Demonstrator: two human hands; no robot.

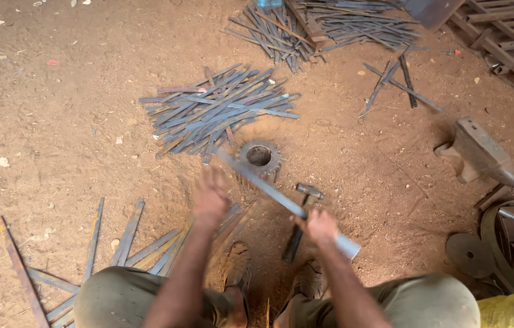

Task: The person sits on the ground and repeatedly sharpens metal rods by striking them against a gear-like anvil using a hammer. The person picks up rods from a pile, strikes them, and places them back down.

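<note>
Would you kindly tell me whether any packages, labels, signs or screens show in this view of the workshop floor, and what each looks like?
None can be made out: no package, label, sign or screen shows.
The dirt floor holds only bare metal: piles of flat strips, a toothed ring, a hammer and an anvil.
A small blue thing at the top edge is cut off; its kind cannot be told.

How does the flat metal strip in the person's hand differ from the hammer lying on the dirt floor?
The flat metal strip is held in the right hand, raised and slanted; the hammer lies loose on the dirt. The strip is long, thin and bare grey; the hammer is shorter, with a dark handle and blocky head. Both are metal-tipped.
</note>
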